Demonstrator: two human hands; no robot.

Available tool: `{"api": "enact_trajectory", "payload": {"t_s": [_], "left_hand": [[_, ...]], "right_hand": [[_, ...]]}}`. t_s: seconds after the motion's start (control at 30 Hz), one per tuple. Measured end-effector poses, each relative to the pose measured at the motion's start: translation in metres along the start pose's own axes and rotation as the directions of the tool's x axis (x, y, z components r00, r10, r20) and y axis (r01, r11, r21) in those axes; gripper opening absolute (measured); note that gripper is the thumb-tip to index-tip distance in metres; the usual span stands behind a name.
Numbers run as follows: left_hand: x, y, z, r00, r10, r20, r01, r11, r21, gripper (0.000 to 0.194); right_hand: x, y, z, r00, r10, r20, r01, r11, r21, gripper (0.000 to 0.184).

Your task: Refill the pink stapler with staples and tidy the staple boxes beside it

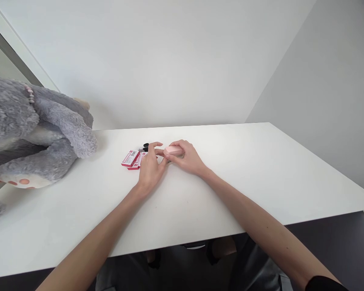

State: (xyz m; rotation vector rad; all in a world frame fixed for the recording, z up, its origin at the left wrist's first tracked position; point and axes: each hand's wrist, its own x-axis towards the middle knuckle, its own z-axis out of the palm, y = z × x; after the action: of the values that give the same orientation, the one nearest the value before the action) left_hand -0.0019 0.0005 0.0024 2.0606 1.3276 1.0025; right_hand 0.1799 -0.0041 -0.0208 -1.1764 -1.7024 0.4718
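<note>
A small pink stapler [174,150] is held over the white table, with a bit of metal showing below its left end. My right hand [188,157] wraps round it from the right, thumb in front and fingers behind. At its left end my left hand [151,165] has thumb and middle finger closed against it, while the index finger points out above. Whether the left fingertips also hold something small is hidden. Just left of that hand lie red-and-white small boxes [130,158], overlapping each other. Behind them, black-handled scissors [146,145] are partly covered by my left hand.
A large grey plush toy [54,133] sits at the table's left side. The white table [230,161] meets a pale wall [176,64] at the back. Its front edge runs above my legs.
</note>
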Motion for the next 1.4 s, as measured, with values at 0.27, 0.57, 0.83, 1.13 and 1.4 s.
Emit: {"api": "enact_trajectory", "payload": {"t_s": [0.27, 0.57, 0.83, 1.13, 1.4], "left_hand": [[0.000, -0.001, -0.001, 1.000, 0.003, 0.009, -0.003, 1.000, 0.027, 0.040], [0.001, -0.003, 0.001, 1.000, 0.009, 0.023, -0.011, 0.998, 0.067, 0.038], [0.000, 0.001, -0.001, 1.000, 0.010, 0.029, -0.011, 0.998, 0.058, 0.038], [0.000, 0.001, 0.001, 0.999, 0.021, 0.027, -0.023, 0.996, 0.084, 0.037], [0.000, -0.001, 0.002, 0.999, 0.013, 0.037, -0.016, 0.996, 0.085, 0.036]], "right_hand": [[0.000, -0.003, -0.001, 0.997, 0.079, 0.009, -0.079, 0.995, 0.065, 0.040], [0.001, -0.009, -0.005, 0.981, 0.194, 0.017, -0.193, 0.958, 0.211, 0.043], [0.002, -0.010, -0.008, 0.968, 0.247, 0.048, -0.251, 0.929, 0.273, 0.046], [0.000, -0.010, -0.008, 0.962, 0.266, 0.062, -0.272, 0.919, 0.284, 0.044], [0.000, -0.010, -0.008, 0.963, 0.258, 0.071, -0.268, 0.925, 0.271, 0.046]]}}
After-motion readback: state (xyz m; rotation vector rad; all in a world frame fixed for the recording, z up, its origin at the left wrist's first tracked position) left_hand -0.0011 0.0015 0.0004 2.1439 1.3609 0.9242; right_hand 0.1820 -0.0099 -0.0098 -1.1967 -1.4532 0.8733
